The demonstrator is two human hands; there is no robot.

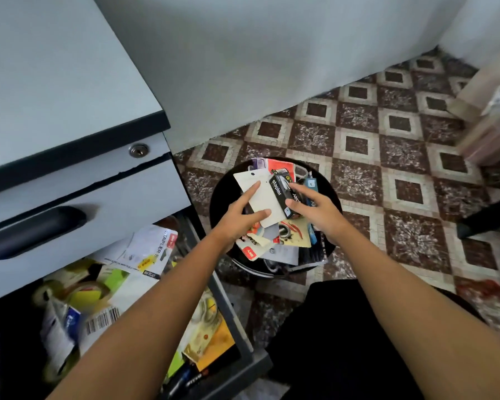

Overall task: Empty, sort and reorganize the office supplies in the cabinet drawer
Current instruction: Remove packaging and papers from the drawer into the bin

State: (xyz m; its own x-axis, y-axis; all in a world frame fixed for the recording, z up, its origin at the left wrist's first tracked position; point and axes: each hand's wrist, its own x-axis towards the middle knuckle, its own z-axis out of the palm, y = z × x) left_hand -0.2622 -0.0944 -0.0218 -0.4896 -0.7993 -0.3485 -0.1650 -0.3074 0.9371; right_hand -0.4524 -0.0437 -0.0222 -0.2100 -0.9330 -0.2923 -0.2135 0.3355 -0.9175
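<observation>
A round black stool on the floor carries a pile of office supplies. On top of the pile lie a white card and a black stapler box. My left hand grips the white card, thumb on its lower edge, index finger stretched over it. My right hand holds the stapler box at its near end. Lower left, the open cabinet drawer is full of mixed supplies: a white stapler package, tape rolls, yellow sticky notes and barcoded packets.
The grey cabinet with its lock and shut upper drawer with dark handle stands at left. Patterned tile floor extends right. A dark furniture leg and a wooden piece are at far right.
</observation>
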